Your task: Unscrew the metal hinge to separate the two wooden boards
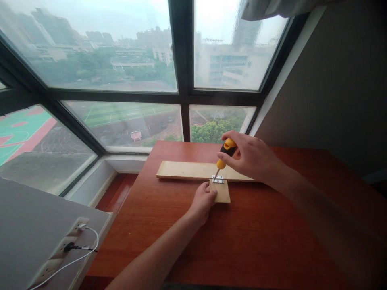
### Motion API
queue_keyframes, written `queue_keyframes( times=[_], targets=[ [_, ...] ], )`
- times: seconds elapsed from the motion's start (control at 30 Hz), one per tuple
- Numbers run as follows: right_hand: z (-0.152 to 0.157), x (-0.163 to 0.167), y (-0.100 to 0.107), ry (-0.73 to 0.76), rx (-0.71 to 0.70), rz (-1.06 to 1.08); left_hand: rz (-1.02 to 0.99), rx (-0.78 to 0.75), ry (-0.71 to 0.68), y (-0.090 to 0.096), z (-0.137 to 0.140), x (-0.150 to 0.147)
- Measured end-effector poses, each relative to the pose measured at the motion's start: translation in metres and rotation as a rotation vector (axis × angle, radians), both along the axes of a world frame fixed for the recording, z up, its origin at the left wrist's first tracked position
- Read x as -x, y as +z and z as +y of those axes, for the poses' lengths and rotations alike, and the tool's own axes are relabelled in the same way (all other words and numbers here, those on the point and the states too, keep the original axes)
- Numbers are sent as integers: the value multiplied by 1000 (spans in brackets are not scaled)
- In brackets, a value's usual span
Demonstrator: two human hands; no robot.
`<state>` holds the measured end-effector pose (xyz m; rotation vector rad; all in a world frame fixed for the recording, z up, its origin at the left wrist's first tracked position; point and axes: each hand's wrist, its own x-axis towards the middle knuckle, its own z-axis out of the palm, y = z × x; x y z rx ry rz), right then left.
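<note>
My right hand (246,155) is closed around the yellow and black handle of a screwdriver (221,164). The shaft slants down, and its tip meets a small silver hinge (218,181) near the hinge's left side. That hinge spans the seam between a long pale wooden board (184,170) and a small square wooden piece (222,192). My left hand (204,200) grips the small piece by its left edge, thumb on top and fingers at the side and beneath. Part of the long board's right end lies behind my right wrist. The screw under the tip is too small to make out.
Both boards rest on a reddish-brown wooden table (256,241). Beyond the table's far edge stands a window with a dark frame (183,72). At lower left, a low wall holds sockets (62,246) with a white cable (97,237) and a black plug (70,247).
</note>
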<state>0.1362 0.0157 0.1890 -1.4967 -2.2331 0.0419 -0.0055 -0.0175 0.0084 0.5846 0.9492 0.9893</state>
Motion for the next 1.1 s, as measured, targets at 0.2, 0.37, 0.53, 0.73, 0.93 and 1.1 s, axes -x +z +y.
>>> queue_keyframes(
  times=[0.2,0.37,0.53,0.73,0.93,1.1],
  targets=[
    [0,-1,1,-16,4,-63,-23,6,5,-2,0,0],
    [0,-2,1,-76,-52,-125,-23,17,11,-2,0,0],
    [3,-3,1,-38,-43,-118,-16,22,11,-1,2,0],
    [4,-1,2,-23,-30,-125,-25,36,0,0,1,0],
    [4,0,3,-14,-33,-124,-18,51,7,1,1,0],
    [5,-1,0,136,-22,-43,-27,34,5,2,1,0]
  ],
)
